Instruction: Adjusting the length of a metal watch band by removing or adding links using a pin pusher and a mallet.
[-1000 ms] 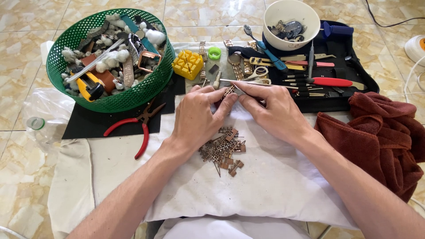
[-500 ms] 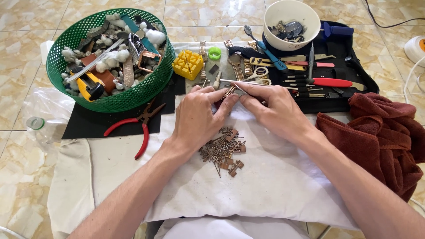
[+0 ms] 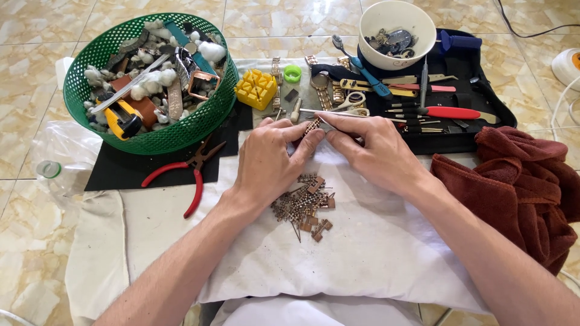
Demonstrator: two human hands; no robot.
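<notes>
A tiled floor (image 3: 36, 36) of beige marbled squares carries everything. A white cloth (image 3: 374, 253) covers the middle and lower frame, and a black mat (image 3: 121, 172) lies at left centre beside it. Crumpled clear plastic (image 3: 54, 145) and a small bottle with a green cap (image 3: 49, 169) sit at the left edge. A rust-red towel (image 3: 525, 181) is heaped at right, a white power strip (image 3: 568, 63) at upper right.

1 green basket (image 3: 90, 115), 1 white bowl (image 3: 423, 51), 1 red pliers (image 3: 181, 175), 2 hands.
</notes>
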